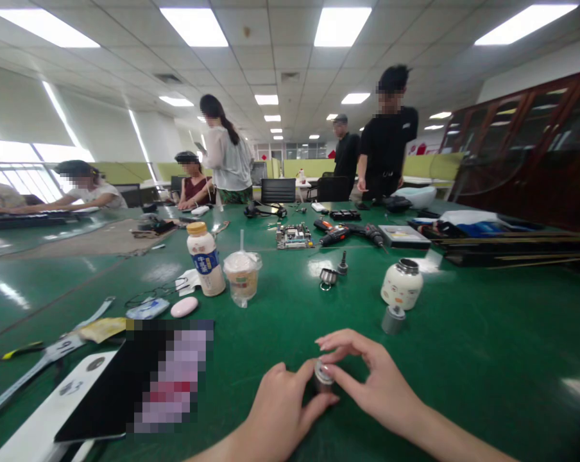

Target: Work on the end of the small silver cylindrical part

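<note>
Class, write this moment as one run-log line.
left hand: holding small metal cylinder; right hand: fingers at its top; nearby: grey metal piece beside cream jar; surface: green table

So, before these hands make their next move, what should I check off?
1. Left hand around the small silver metal cylinder: ok.
2. Right hand at the cylinder's top: ok.
3. Cylinder's top in full view: not ok, fingers partly cover it.
4. Top part tight or loose: cannot tell.
5. Round cream jar with a dark rim upright, apart from both hands: ok.
6. Clear plastic cup with a straw upright, apart from both hands: ok.
</note>
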Available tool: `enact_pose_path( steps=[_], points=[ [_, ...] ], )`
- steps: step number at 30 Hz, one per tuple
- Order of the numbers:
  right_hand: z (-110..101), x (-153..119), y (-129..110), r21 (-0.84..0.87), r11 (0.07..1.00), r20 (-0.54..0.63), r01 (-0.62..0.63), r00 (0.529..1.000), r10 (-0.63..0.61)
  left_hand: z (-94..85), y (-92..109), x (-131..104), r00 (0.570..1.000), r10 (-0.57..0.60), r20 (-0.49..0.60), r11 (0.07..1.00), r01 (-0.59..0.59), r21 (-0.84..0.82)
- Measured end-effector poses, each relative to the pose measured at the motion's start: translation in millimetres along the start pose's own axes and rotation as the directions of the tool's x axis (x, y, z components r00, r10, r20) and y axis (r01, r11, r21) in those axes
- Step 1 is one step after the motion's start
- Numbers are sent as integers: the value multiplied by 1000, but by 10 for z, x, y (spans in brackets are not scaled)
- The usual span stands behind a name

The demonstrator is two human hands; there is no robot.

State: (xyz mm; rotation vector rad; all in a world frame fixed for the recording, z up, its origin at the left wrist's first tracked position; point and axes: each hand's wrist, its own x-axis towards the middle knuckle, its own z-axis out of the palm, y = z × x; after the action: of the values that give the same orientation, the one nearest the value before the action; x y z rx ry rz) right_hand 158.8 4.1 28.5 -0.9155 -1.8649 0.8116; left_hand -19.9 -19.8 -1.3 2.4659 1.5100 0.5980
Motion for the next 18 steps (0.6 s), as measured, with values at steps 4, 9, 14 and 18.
enact_pose_path(
  steps=[4,9,14,18],
  points=[
    [-10,5,25,53,999,-69,10,998,-6,-4,3,11,1000,3,0,1000,-3,12],
    [-170,135,220,16,1000,-152,-27,988,29,-10,15,15,1000,-17,-8,997,18,75],
    [-239,192,505,-12,995,-13,-99,995,99,-14,15,20,1000,-31,1,997,31,75],
    [-220,165,578,5,995,37,-100,994,100,-11,12,13,1000,-29,1,997,29,70]
  ],
)
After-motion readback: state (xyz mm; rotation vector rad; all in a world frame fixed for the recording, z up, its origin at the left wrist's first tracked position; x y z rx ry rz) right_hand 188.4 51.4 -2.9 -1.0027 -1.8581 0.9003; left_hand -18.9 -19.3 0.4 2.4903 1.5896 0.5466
